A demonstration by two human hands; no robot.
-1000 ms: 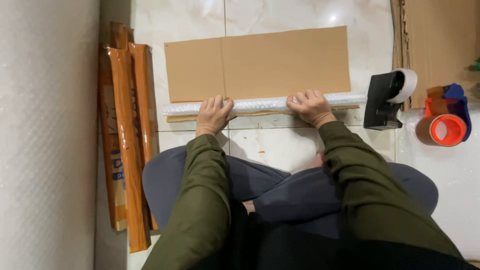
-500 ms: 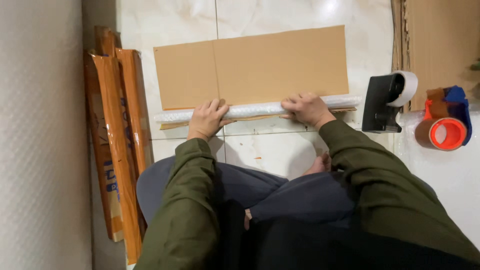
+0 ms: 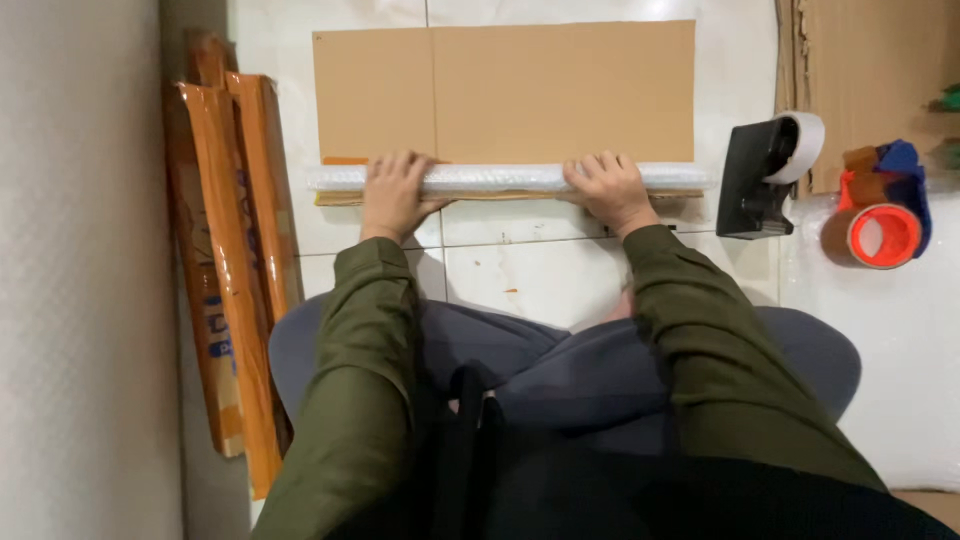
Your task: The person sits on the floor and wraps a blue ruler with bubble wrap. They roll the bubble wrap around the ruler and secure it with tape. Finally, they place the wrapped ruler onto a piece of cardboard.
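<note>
From the head camera, looking down past crossed legs on a white tiled floor [image 3: 540, 270], both hands press palm-down on a long bubble-wrapped roll [image 3: 500, 178] that lies across the near edge of a flat brown cardboard sheet [image 3: 510, 90]. The left hand [image 3: 395, 190] sits near the roll's left end, the right hand [image 3: 605, 188] toward its right end; they are well apart, fingers curled over the top of the roll rather than closed around it. A strip of orange-brown shows under the roll at its left end. To the left, several long packages wrapped in orange-brown tape [image 3: 235, 250] lie on the floor beside a pale wall. To the right stand a black tape dispenser with a white roll [image 3: 765, 175] and, further out, an orange tape dispenser with brown tape [image 3: 880, 220]; more cardboard [image 3: 870, 70] leans at the upper right. Nothing blocks the hands. Compared with half a second ago, the roll and both hands sit a touch further onto the sheet.
</note>
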